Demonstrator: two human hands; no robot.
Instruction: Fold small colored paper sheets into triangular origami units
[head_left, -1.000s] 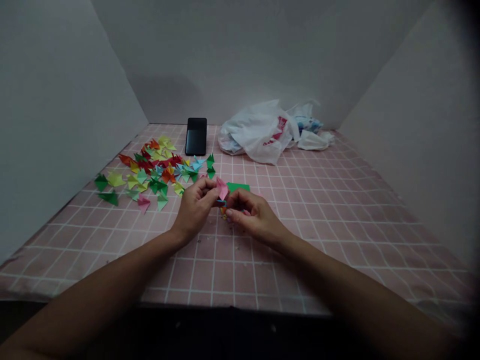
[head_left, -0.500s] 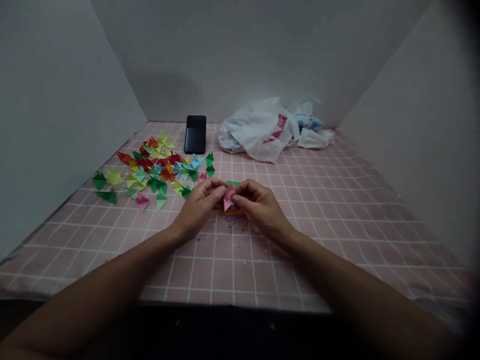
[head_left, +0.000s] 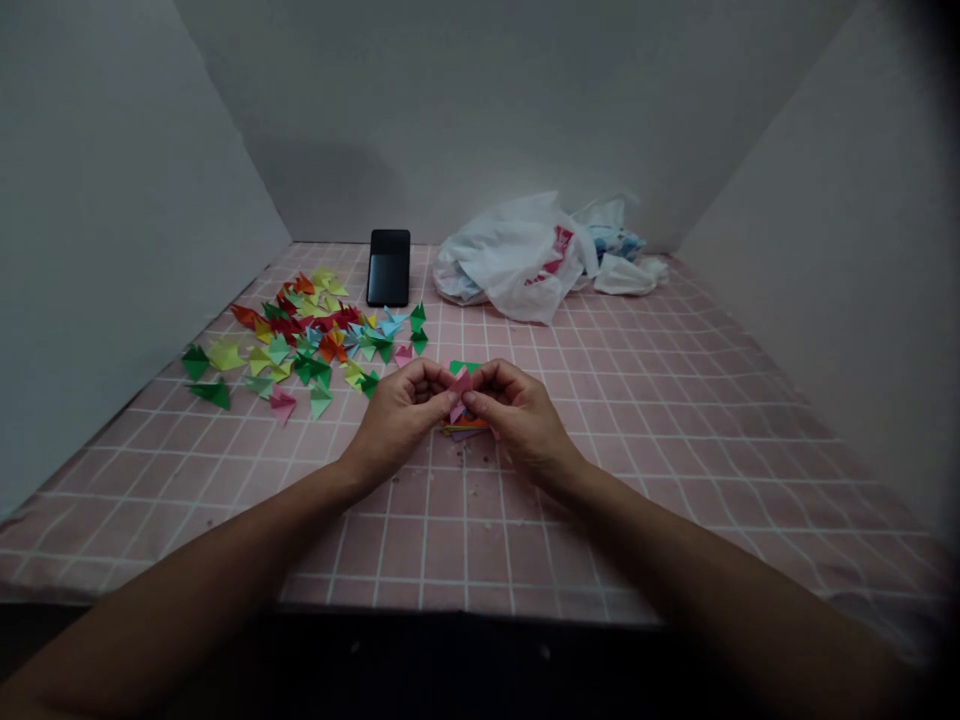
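A small piece of folded pink paper (head_left: 460,384) is pinched between my two hands, above the middle of the table. My left hand (head_left: 401,412) is closed on its left side with thumb and fingertips. On the other side, my right hand (head_left: 521,412) grips it between thumb and bent fingers. Part of the paper is hidden behind the thumbs. Just under and behind it lies a stack of coloured paper (head_left: 469,424), with green, orange, yellow and purple showing; my hands cover much of it.
Many folded paper pieces (head_left: 307,345) in several colours are spread at the left. A dark phone (head_left: 388,268) stands behind them. White plastic bags (head_left: 517,260) lie at the back. Tiny scraps dot the pink checked tablecloth (head_left: 442,540). Pale walls enclose three sides.
My left thumb has slid right and now covers more of the pink paper, which shows as a narrower strip. The right hand has hardly moved.
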